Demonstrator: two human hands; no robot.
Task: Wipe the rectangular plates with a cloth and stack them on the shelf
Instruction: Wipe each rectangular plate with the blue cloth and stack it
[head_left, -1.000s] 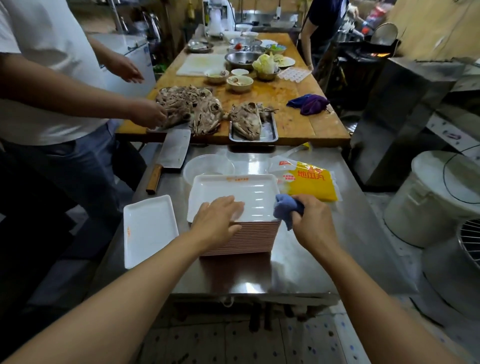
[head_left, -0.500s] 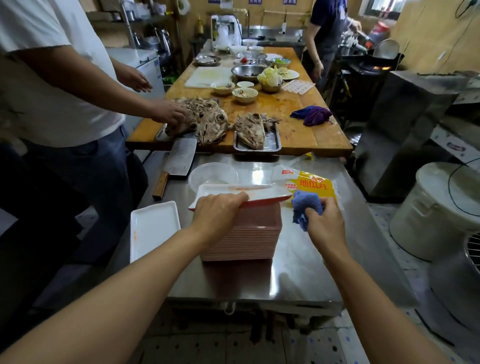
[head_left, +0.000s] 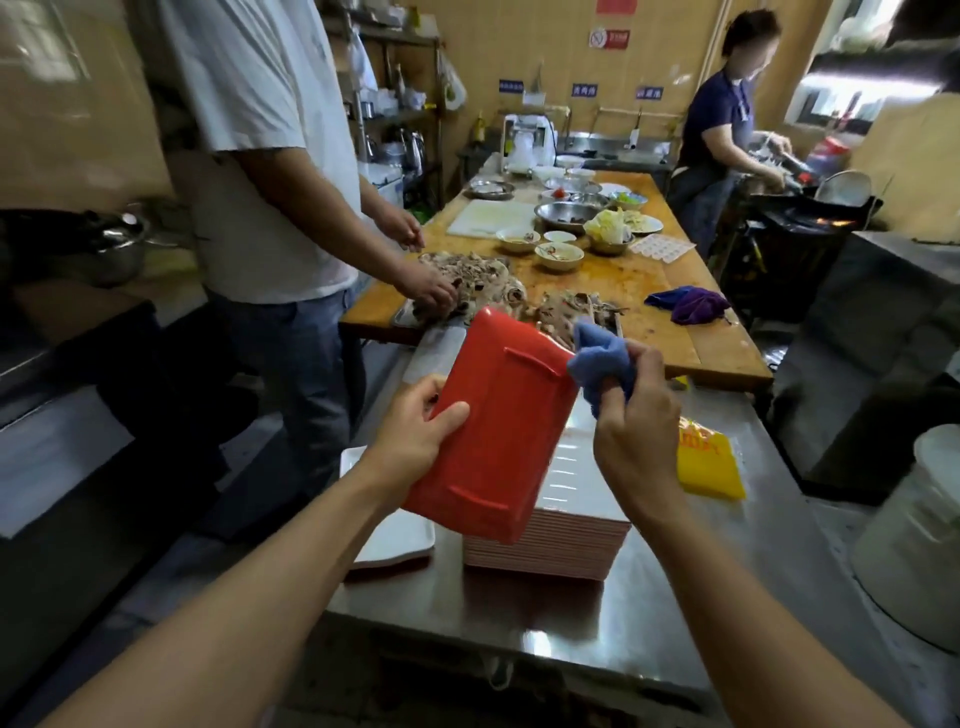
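Observation:
My left hand (head_left: 415, 436) grips the left edge of a rectangular plate (head_left: 498, 415), lifted and tilted so its red underside faces me. A blue cloth (head_left: 597, 364) is bunched in my right hand (head_left: 634, 431) and touches the plate's upper right corner. Below them a tall stack of rectangular plates (head_left: 561, 540) stands on the steel table (head_left: 701, 597), its top plate white inside. One more white rectangular plate (head_left: 400, 540) lies flat to the left of the stack, partly hidden by my arm.
A yellow bag (head_left: 711, 467) lies right of the stack. Beyond is a wooden table (head_left: 649, 291) with meat, bowls and a purple cloth (head_left: 691, 304). A person in a white shirt (head_left: 270, 156) works at its left; another person (head_left: 717, 135) stands at the stove. A white bucket (head_left: 919, 530) sits far right.
My left hand lifted the top plate off the stack and tipped it up so its red underside faces me. My right hand brought the blue cloth up to its corner. My view rose.

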